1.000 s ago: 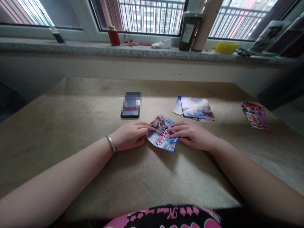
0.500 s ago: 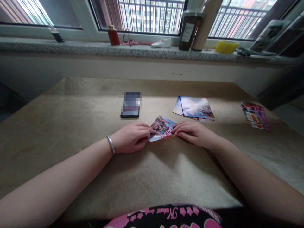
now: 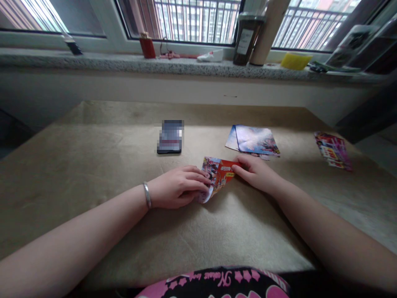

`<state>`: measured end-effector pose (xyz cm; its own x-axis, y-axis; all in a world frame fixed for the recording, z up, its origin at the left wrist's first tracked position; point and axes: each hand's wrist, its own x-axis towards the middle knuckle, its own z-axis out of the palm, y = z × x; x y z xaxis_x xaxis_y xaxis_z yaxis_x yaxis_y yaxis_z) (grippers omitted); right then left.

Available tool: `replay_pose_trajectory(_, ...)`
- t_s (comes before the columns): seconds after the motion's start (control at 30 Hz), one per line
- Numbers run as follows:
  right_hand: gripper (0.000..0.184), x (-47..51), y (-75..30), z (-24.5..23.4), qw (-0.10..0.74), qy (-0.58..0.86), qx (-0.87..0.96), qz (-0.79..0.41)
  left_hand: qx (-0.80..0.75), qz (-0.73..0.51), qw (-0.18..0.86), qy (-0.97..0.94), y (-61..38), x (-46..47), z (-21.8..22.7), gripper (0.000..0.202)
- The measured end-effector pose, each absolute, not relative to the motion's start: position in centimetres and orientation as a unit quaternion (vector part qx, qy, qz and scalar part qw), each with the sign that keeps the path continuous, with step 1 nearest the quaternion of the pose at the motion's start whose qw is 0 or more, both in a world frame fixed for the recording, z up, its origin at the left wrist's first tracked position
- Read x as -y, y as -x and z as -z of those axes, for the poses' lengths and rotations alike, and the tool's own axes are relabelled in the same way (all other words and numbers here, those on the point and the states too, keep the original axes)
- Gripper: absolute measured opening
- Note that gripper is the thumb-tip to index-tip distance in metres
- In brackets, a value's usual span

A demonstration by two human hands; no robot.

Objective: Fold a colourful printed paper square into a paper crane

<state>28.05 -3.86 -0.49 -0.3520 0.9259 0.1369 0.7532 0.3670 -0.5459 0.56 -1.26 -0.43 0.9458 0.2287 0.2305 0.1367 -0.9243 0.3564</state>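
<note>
A glossy printed sheet of paper [image 3: 221, 174], folded over and coloured red and blue, lies between my hands above the tan tabletop. Its lower left end curls up and shows a pale side. My left hand [image 3: 180, 188], with a silver bangle at the wrist, is closed on the left end, fingers over the top and thumb hidden. Thumb and fingers of my right hand [image 3: 256, 171] pinch the upper right corner.
A phone [image 3: 169, 138] with a blurred screen lies beyond my left hand. Blue printed sheets [image 3: 257, 140] are piled beyond my right hand, and folded pink papers [image 3: 334, 151] lie farther right. A stone windowsill [image 3: 192, 68] holds a dark jar [image 3: 245, 41] and a yellow object [image 3: 296, 61].
The paper has turned, so its red printed face now shows. My right hand has shifted its hold to the upper right corner, and my left hand has moved slightly right and nearer me.
</note>
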Motion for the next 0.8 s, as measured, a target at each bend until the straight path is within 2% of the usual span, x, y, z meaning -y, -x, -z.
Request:
replay_pose_trajectory(0.13, 0.016, 3.8, -27.5, 0.9, 0.227, 0.544, 0.779, -0.217, -0.148, -0.153, 0.140, -0.967, -0.6, 1.2, 0.9, 0.031)
replay_pose_trajectory(0.3, 0.014, 3.7, -27.0, 1.3, 0.221, 0.560, 0.773, -0.202, -0.218, -0.097, 0.085, -0.967, -0.4, 0.8, 1.5, 0.036)
replay_pose_trajectory(0.63, 0.013, 3.8, -26.8, 1.4, 0.239, 0.562, 0.775, -0.161, -0.115, -0.164, 0.111, -0.973, -0.6, 0.7, 0.9, 0.030)
replay_pose_trajectory(0.8, 0.012, 3.8, -26.7, 1.5, 0.234, 0.543, 0.793, -0.144, -0.120, -0.154, 0.133, -0.972, -0.5, 0.9, 1.0, 0.028)
